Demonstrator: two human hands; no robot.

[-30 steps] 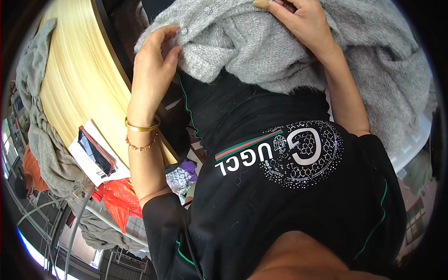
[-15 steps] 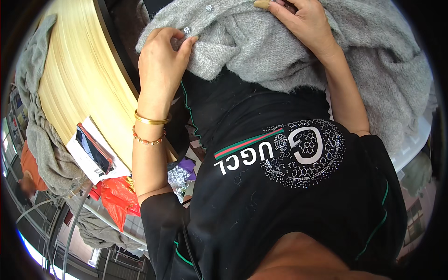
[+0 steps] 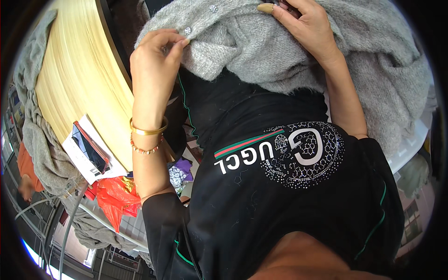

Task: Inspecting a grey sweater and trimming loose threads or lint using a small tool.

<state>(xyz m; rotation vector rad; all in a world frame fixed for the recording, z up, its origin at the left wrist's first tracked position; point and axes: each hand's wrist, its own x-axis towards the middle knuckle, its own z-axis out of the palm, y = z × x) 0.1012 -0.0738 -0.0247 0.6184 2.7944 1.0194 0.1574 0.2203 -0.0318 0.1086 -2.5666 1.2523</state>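
A fuzzy grey knit garment lies across my lap and spreads toward the right. Along its edge sit sparkly round buttons, one of them right beside my left fingertips. My left hand pinches the garment's edge between thumb and forefinger. Another sparkly button shows in the gap of that hand. At the top of the view my right hand is curled above the knit, a tan finger cover on its thumb. Something small and dark shows between its fingers, partly cut off by the frame's edge.
To the left stands a pale wood-grain table with a dark edge. A phone lies on white papers near its corner, close to a red plastic bag. Grey knits hang farther left. Another person in orange is at the far left.
My left hand has shifted slightly left, its fingers straighter, and a button now shows between thumb and fingers. My right hand has moved only a little to the right.
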